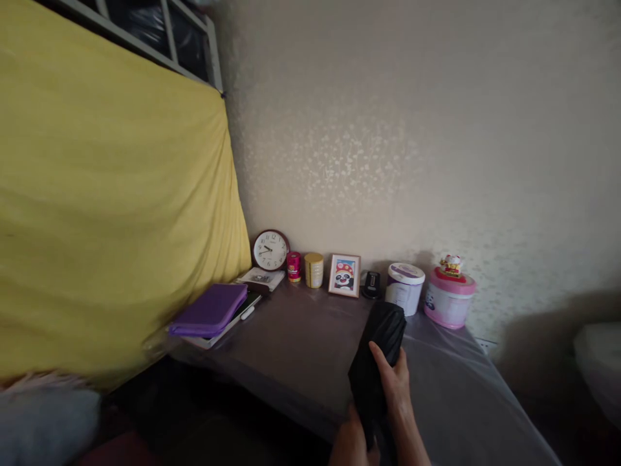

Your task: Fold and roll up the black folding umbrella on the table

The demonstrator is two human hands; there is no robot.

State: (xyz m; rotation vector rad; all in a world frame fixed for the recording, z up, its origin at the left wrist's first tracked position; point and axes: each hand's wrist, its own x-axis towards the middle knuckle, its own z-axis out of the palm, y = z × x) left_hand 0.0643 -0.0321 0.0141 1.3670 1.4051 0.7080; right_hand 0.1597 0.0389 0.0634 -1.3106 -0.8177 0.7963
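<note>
A folded black umbrella point(373, 356) is held at a slant above the front right of the table, its thicker end up and away from me. My right hand point(395, 382) is closed around its upper right side, with the thumb lying across the black fabric. Lower down, at the bottom edge of the view, my left hand point(352, 440) grips the narrower end. Part of the left hand's fingers is hidden behind the umbrella or cut off by the frame. Just beyond the umbrella's top stands a white tub with a purple-edged lid point(405, 288).
Along the wall stand a round clock point(270, 250), a red can point(294, 266), a yellow-lidded canister point(314, 270), a framed panda picture point(344, 276), a small black object point(371, 285) and a pink-lidded tub point(449, 301) topped by a cat figurine point(451, 265). A purple case point(211, 310) lies left on the table point(301, 343).
</note>
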